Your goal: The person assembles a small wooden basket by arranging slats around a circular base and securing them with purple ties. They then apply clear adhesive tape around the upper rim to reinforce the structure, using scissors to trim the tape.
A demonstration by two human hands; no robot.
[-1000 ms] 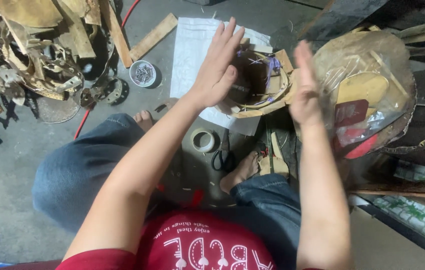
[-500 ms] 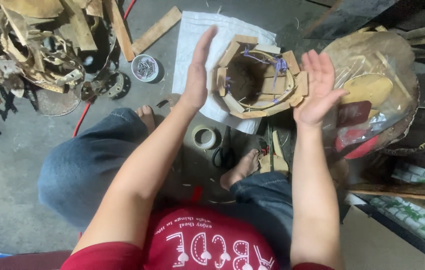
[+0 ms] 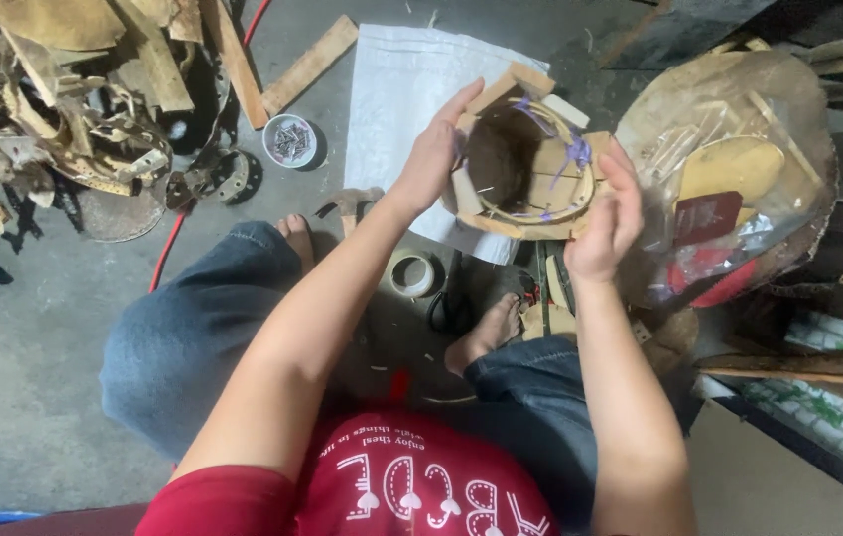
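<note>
Far left: a heap of wood scraps and offcuts (image 3: 64, 109) lies on the concrete floor (image 3: 24, 347), with a red cable (image 3: 168, 253) running out from under it. Just right of the heap stands a small round tin of nails (image 3: 290, 140), and a loose wooden slat (image 3: 308, 66) lies beyond it. Centre, near the person's bare feet: a hammer (image 3: 350, 203), a roll of tape (image 3: 413, 274) and dark-handled scissors (image 3: 449, 308), all apart from the hands.

The left hand (image 3: 433, 159) is open, fingers extended, palm pressed against the left side of a ring-shaped wooden frame (image 3: 525, 164) bound with cane and purple ties. The right hand (image 3: 605, 218) is open likewise, pressed to the frame's right near edge. The frame is held between both palms above a white sack (image 3: 391, 89) spread on the floor.

Right: a clear plastic bag of wooden pieces (image 3: 729, 169) sits just beside the right hand.
</note>
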